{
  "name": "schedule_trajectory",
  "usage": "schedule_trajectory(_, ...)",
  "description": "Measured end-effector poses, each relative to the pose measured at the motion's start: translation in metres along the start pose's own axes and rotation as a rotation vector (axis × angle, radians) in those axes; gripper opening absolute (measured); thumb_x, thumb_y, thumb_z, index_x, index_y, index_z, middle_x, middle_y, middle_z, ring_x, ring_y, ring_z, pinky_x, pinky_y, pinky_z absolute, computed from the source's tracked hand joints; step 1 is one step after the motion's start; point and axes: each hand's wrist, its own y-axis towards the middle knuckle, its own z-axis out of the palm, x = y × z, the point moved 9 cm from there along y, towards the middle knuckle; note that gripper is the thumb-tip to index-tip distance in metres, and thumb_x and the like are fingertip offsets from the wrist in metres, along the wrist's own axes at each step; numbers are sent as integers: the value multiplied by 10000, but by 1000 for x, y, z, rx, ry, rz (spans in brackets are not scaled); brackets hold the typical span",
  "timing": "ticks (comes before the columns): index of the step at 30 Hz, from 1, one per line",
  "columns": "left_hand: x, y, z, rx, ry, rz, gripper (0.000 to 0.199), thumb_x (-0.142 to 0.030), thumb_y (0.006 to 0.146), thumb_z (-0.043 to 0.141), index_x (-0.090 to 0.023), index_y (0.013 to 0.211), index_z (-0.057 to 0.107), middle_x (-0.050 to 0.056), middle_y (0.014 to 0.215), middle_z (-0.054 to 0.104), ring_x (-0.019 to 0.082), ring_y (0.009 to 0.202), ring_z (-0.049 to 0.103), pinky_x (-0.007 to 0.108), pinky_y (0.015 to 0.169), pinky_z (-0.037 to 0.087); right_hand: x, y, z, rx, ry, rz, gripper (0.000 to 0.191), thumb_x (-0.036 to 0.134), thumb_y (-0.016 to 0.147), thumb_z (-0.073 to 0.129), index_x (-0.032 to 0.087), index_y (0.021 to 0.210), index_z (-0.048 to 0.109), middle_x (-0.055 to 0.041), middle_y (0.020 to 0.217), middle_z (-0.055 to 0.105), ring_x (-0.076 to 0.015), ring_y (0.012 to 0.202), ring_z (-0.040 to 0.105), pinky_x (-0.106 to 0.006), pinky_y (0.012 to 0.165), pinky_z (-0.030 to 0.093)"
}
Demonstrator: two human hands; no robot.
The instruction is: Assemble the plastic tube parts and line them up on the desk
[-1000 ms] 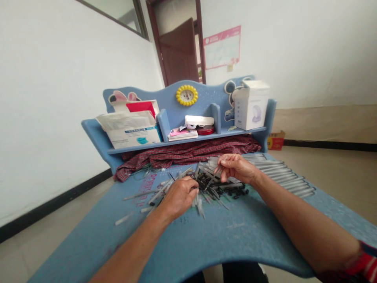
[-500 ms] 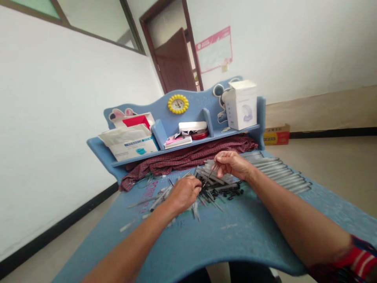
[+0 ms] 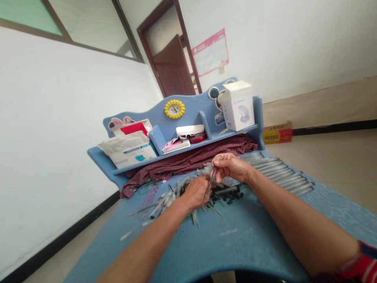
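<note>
My right hand pinches the upper end of a thin dark-grey rod that looks like a pen refill, held on a slant above the pile. The rod's lower end passes in front of my left hand. That hand is low over the pile, back up, its fingers curled and partly hidden; whatever is in them does not show. Around both hands lie loose pen parts: clear plastic pieces to the left and small black caps to the right. Some parts are covered by my hands.
A row of grey tubes with dark ends lies on the right of the blue desk. Behind the pile is a crumpled red checked cloth. The blue shelf above it carries boxes, including a white box, and small items.
My left hand has moved right and slightly up, closer to my right hand. My right hand still holds the thin rod, now more upright. The camera view has shifted a little.
</note>
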Motion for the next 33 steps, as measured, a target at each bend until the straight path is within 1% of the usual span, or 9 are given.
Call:
schedule_trajectory(3,-10,0,5,50,101,103,183,-145,722,477,-182,739,655,98,876,620,236,800,584,312,667,433,0,-1,-2,-20,-5,8,257,323,686,698,130,754,542,-76,680,713,-167,449,644,-237,423,512)
schedule_trajectory(7,-12,0,7,72,105,135,173,-128,705,489,-180,690,653,83,861,615,220,790,575,305,673,433,1,-2,-5,-45,-13,20,246,318,688,693,131,745,544,-70,647,705,-164,434,637,-227,411,501)
schedule_trajectory(11,2,0,-3,-9,-116,63,134,-141,684,559,-194,727,675,39,823,625,183,812,571,278,744,427,5,-4,-6,-36,-31,-2,218,305,716,670,130,749,546,-73,649,704,-160,439,635,-231,425,502)
schedule_trajectory(15,25,-4,-20,-130,-280,-39,144,-162,702,559,-167,750,695,24,750,629,152,747,575,248,700,426,6,-4,-7,-30,-53,-9,209,298,719,668,127,739,549,-73,640,700,-151,417,622,-226,412,487)
schedule_trajectory(18,42,-12,-32,-230,-491,-167,105,-168,658,590,-153,677,692,11,673,624,146,684,566,243,658,414,12,-4,-13,-94,-49,-61,216,304,703,683,132,717,553,-57,594,686,-145,397,606,-219,389,472)
schedule_trajectory(21,49,-21,-37,-296,-561,-259,81,-179,635,599,-148,630,674,-3,607,609,137,620,538,245,626,396,21,-5,-24,-195,-33,-142,205,296,686,694,135,709,570,-46,572,677,-138,404,603,-213,389,468)
schedule_trajectory(24,50,-27,-39,-338,-599,-306,116,-222,656,579,-136,632,653,-13,558,577,113,531,490,233,551,376,16,-5,-28,-235,-61,-106,203,289,679,701,126,734,594,-48,565,677,-133,398,599,-209,388,465)
schedule_trajectory(28,49,-33,-31,-332,-847,-427,137,-259,629,616,-127,653,642,-23,540,558,79,462,432,206,467,325,-7,-2,-9,-130,-108,52,287,326,682,706,109,840,605,-57,570,684,-141,389,604,-206,380,458)
schedule_trajectory(33,38,-36,-19,-252,-1078,-507,174,-283,589,674,-121,634,632,-21,516,541,59,433,410,183,422,263,-12,0,15,-16,-94,45,292,348,692,702,115,810,573,-58,606,694,-152,427,629,-223,421,486)
